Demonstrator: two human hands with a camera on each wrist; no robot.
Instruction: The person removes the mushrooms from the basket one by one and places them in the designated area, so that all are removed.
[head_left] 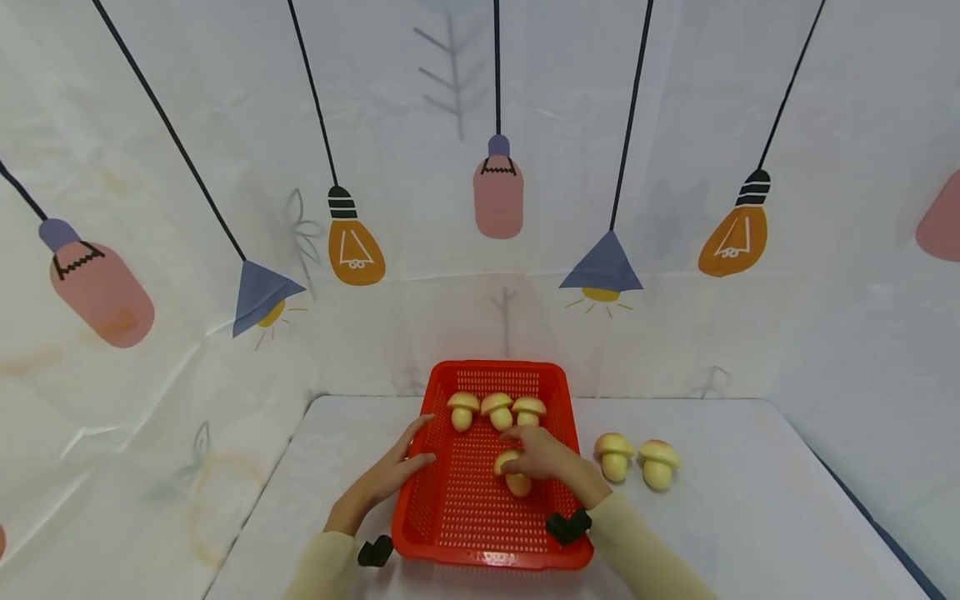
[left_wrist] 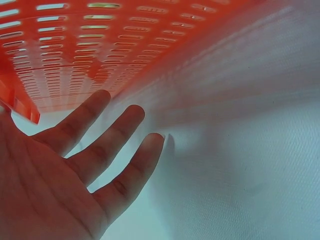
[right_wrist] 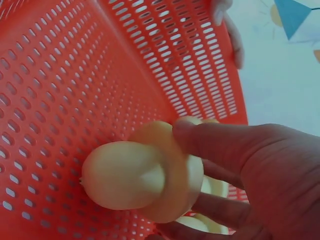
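Note:
A red plastic basket [head_left: 457,521] with slotted walls lies on the white table. My left hand [head_left: 393,471] holds its left rim, thumb over the edge and several fingers stretched along the outer wall [left_wrist: 100,45]. Inside, my right hand [head_left: 543,454] grips a mushroom [right_wrist: 125,175] by its cap, thumb on one side and fingers on the other. The pale stem points toward the near end, close over the perforated floor. Three similar mushrooms [head_left: 462,410] sit side by side at the far end, partly hidden behind my right fingers in the right wrist view.
To the right of the basket, two more mushrooms [head_left: 614,457] stand on the white table [head_left: 720,517]. Behind the table hangs a pale sheet [head_left: 420,317] printed with lamps and bulbs. Dark straps [head_left: 568,527] show near both wrists.

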